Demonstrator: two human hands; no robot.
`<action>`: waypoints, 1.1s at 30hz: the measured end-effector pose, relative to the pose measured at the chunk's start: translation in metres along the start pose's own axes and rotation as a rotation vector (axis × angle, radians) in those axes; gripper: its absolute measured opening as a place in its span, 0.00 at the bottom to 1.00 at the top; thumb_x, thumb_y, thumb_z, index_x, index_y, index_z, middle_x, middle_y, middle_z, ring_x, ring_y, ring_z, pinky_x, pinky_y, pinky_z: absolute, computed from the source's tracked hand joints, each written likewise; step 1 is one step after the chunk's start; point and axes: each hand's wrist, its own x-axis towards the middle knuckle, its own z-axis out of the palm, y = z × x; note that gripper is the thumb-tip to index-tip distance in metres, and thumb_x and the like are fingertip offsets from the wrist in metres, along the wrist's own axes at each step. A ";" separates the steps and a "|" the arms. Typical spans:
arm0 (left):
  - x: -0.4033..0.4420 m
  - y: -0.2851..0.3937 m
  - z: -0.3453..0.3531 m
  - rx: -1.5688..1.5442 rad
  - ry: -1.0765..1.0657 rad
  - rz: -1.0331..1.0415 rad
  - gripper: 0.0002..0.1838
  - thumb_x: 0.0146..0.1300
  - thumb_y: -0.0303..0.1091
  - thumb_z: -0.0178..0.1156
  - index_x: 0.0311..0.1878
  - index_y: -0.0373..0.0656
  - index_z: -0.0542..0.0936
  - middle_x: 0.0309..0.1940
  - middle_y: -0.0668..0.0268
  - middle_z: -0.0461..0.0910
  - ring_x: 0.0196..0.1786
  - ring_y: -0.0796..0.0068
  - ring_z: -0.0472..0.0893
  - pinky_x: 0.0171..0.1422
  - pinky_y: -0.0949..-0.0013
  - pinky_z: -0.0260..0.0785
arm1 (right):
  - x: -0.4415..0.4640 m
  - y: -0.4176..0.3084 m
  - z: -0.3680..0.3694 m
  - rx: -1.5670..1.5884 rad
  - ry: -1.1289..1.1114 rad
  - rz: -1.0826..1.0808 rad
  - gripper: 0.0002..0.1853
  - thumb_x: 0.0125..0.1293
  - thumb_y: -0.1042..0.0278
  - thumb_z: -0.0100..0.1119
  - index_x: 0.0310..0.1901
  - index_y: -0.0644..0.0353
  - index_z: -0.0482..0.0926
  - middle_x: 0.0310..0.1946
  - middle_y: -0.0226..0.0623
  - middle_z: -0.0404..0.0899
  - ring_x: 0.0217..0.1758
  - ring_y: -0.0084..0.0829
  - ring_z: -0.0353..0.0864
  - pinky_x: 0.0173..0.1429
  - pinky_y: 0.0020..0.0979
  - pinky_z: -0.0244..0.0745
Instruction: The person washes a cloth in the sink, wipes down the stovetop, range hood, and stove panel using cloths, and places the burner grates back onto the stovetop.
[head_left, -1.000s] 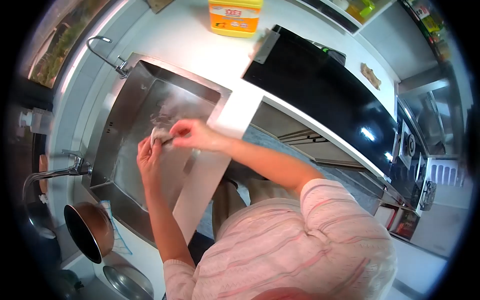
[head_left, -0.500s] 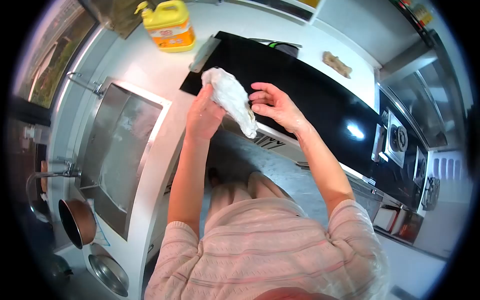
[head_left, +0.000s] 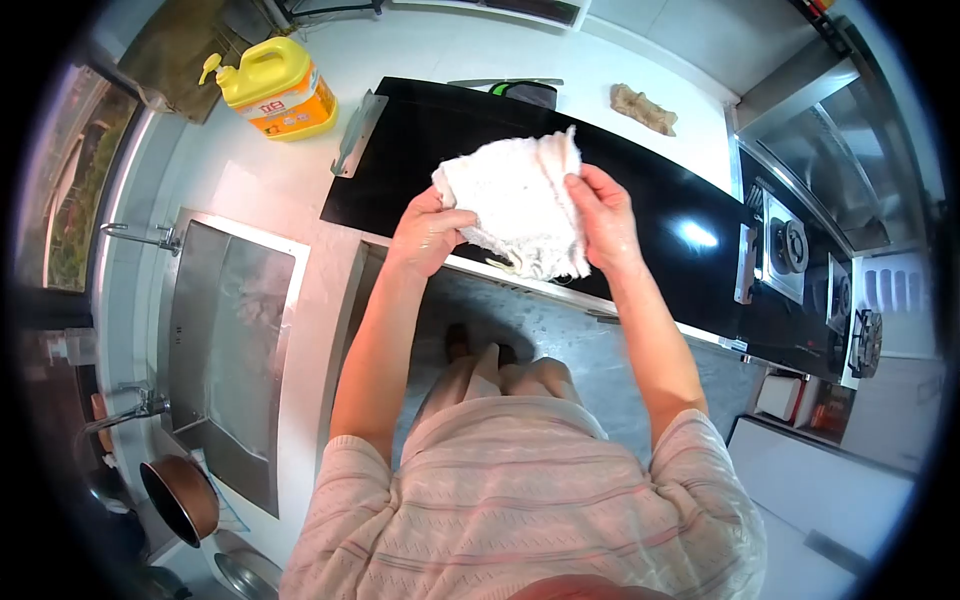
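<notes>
A white cloth (head_left: pixel 515 195) is spread between my two hands, with frayed, slightly stained lower edges. My left hand (head_left: pixel 428 232) pinches its left side between thumb and fingers. At the cloth's right edge, my right hand (head_left: pixel 606 217) grips it near the upper corner. Both hands hold it up above the near edge of a glossy black panel (head_left: pixel 660 190) that lies on the counter. The fingers behind the cloth are partly hidden.
On the left is a steel sink (head_left: pixel 290 290) with taps; a copper-coloured pot (head_left: pixel 205 490) stands close by. A yellow detergent jug (head_left: pixel 285 95) sits at the back left. A crumpled tan cloth (head_left: pixel 642 109) lies at the back right, and a gas burner (head_left: pixel 792 250) is farther right.
The cloth went from a bunched strip in my left hand to a spread sheet. My right hand, apart from it before, has taken hold of its right edge.
</notes>
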 end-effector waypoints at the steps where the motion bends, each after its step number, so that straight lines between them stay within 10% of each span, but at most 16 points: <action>1: 0.000 0.011 0.002 -0.012 -0.037 0.004 0.28 0.48 0.11 0.51 0.57 0.34 0.69 0.53 0.57 0.74 0.57 0.64 0.74 0.60 0.63 0.66 | 0.000 -0.004 -0.003 0.034 0.003 0.020 0.09 0.64 0.73 0.55 0.44 0.64 0.78 0.35 0.30 0.80 0.36 0.18 0.76 0.42 0.22 0.72; 6: 0.039 0.005 -0.040 0.565 0.176 -0.039 0.33 0.45 0.13 0.55 0.61 0.35 0.66 0.45 0.56 0.78 0.46 0.70 0.79 0.51 0.69 0.72 | 0.020 0.012 -0.047 -0.510 0.145 0.128 0.17 0.61 0.71 0.59 0.51 0.65 0.73 0.37 0.36 0.80 0.38 0.25 0.79 0.44 0.25 0.74; 9: 0.042 0.015 -0.091 0.949 0.483 0.355 0.25 0.49 0.18 0.58 0.53 0.43 0.75 0.37 0.60 0.79 0.32 0.72 0.80 0.41 0.69 0.73 | 0.025 0.026 -0.073 -1.355 0.163 -0.421 0.23 0.57 0.72 0.61 0.55 0.65 0.71 0.47 0.48 0.77 0.50 0.41 0.78 0.53 0.34 0.73; 15: 0.064 0.084 -0.135 1.928 0.868 0.635 0.10 0.57 0.32 0.57 0.42 0.44 0.79 0.38 0.58 0.78 0.39 0.54 0.78 0.45 0.57 0.71 | 0.041 0.084 0.004 -1.773 -0.344 -0.392 0.35 0.63 0.44 0.48 0.66 0.59 0.58 0.70 0.48 0.48 0.74 0.48 0.39 0.72 0.54 0.34; 18: 0.081 0.091 -0.168 1.877 0.758 0.179 0.10 0.55 0.32 0.57 0.40 0.43 0.80 0.38 0.56 0.78 0.39 0.52 0.78 0.44 0.57 0.70 | 0.056 0.092 0.016 -1.752 -0.343 -0.350 0.36 0.63 0.44 0.46 0.66 0.60 0.56 0.70 0.50 0.45 0.74 0.51 0.35 0.72 0.55 0.31; 26: 0.091 0.098 -0.184 1.924 0.617 0.272 0.08 0.52 0.30 0.56 0.35 0.40 0.80 0.32 0.52 0.78 0.39 0.50 0.78 0.43 0.55 0.70 | 0.212 0.151 0.162 -1.712 -0.256 -0.298 0.38 0.67 0.40 0.32 0.69 0.61 0.48 0.72 0.48 0.38 0.75 0.48 0.31 0.73 0.52 0.29; 33: 0.093 0.101 -0.187 1.960 0.562 0.186 0.09 0.50 0.32 0.56 0.35 0.42 0.81 0.30 0.51 0.79 0.37 0.49 0.79 0.43 0.54 0.71 | 0.128 0.172 0.202 -1.706 -0.548 -0.425 0.34 0.66 0.49 0.40 0.66 0.65 0.55 0.70 0.46 0.47 0.75 0.46 0.37 0.72 0.53 0.32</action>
